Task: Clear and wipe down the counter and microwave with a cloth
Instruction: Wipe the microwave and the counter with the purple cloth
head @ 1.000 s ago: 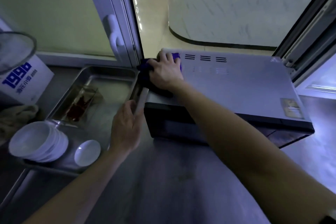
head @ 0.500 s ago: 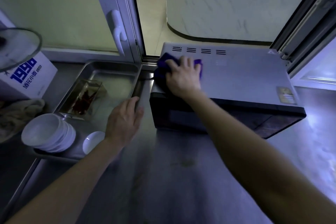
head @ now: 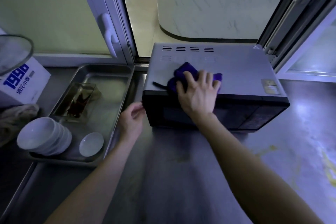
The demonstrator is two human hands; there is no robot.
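Right hand (head: 197, 94) is down flat on the crumpled purple cloth (head: 183, 73), fingers spread, palm pressing. It isn't clenching the cloth, just pinning it against the top of the silver-topped, black-fronted microwave (head: 236, 71). The cloth sits under and just beyond those fingertips, near the front left of the top panel, with a dark tail trailing out to the hand's left. So this looks like the microwave-wiping step, and it's well under way.

Left hand (head: 131, 122) hangs below and to the left of the wiping hand, fingers loosely curled and holding nothing. Its tips are right at the oven's front left corner, though I can't tell if they touch it.

Next, I'd say the cloth wants sweeping to the right of the grip, across the large bare stretch of panel, and back toward the vent slots. It needs steady downward pressure, and the free hand could brace the oven.

The grey steel counter (head: 181, 178) in front looks unfinished, with yellowish smears (head: 327, 167) far to the right. Off to the left, a shallow steel tray (head: 109, 71) carries a stack of white bowls (head: 41, 134) and a small white dish (head: 91, 143), and that probably needs clearing too.

For writing, the white carton (head: 21, 82) beyond the tray shows "1998" in bold blue, with Chinese characters beneath that are too small for me to read. The pale sticker (head: 271, 86) on the oven top, right of the hand, is unreadable.
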